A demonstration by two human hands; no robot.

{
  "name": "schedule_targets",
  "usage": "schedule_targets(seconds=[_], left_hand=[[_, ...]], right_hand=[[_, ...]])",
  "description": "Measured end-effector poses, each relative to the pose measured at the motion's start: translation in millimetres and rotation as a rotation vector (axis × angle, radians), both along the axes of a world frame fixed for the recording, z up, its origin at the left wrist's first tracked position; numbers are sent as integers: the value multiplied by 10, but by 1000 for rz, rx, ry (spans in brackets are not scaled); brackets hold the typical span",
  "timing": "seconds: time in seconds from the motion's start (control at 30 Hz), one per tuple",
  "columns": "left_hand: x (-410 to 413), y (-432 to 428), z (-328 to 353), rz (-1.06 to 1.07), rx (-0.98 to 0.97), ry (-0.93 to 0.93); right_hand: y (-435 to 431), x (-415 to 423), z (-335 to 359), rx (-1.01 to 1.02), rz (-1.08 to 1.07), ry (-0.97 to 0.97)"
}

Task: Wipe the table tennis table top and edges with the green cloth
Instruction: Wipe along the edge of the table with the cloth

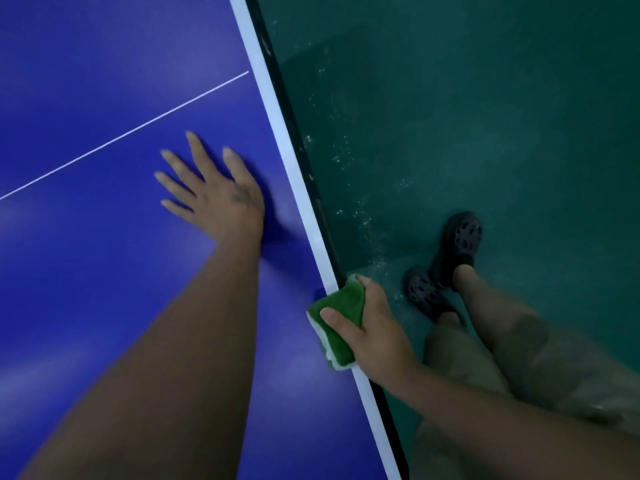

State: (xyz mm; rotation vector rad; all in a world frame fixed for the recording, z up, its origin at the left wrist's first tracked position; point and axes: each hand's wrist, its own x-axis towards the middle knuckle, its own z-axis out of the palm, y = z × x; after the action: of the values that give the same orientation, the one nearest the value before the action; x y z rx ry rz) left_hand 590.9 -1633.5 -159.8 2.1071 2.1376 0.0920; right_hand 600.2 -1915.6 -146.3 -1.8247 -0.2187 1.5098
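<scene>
The blue tabletop [86, 81] fills the left half of the view, crossed by a thin white line [124, 135] that runs from the left side up to the right edge. Just near of that line the left hand [221, 195] lies palm down on the blue surface, its fingers [197, 150] straight and spread wide, holding nothing; the bare forearm reaches back toward the near left corner. To the right of the hand a white border stripe [277, 112] follows the rim of the tabletop from far to near, and a dark side edge [294, 140] lies just beyond it. On the near part of that rim sits the green cloth [341, 313] – folded, with a white underside showing along its near left side – covering the stripe and hanging over the rim. The right hand [377, 327] grips it: the thumb [334, 318] presses on top, and the other fingers [363, 280] curl round the cloth's outer side, over the rim. Farther right lies the dark green floor [485, 98], speckled with pale dust close to the table. On it stand two dark perforated shoes [460, 244], one ahead of the other, below bare legs and khaki shorts [519, 358].
</scene>
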Motion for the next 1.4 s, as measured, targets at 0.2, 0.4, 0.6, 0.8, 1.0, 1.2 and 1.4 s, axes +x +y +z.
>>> schedule_targets(seconds=[0.2,0.4,0.6,0.8,1.0,1.2,1.4], left_hand=[[384,689,-106,-7,28,14],[368,669,-111,-12,68,22],[385,664,-62,-20,51,11],[396,644,-55,-12,45,18],[392,635,-37,-18,55,3],[374,635,-33,-20,75,-31],[379,646,-15,-7,65,-71]], right_hand=[[259,140,54,-24,-31,26],[997,454,50,13,-126,23],[1874,1108,-130,93,76,-169],[1698,1021,-78,109,13,-147],[1163,607,31,10,-168,-6],[1693,820,39,-3,-158,-109],[2569,1323,-23,29,-102,-205]])
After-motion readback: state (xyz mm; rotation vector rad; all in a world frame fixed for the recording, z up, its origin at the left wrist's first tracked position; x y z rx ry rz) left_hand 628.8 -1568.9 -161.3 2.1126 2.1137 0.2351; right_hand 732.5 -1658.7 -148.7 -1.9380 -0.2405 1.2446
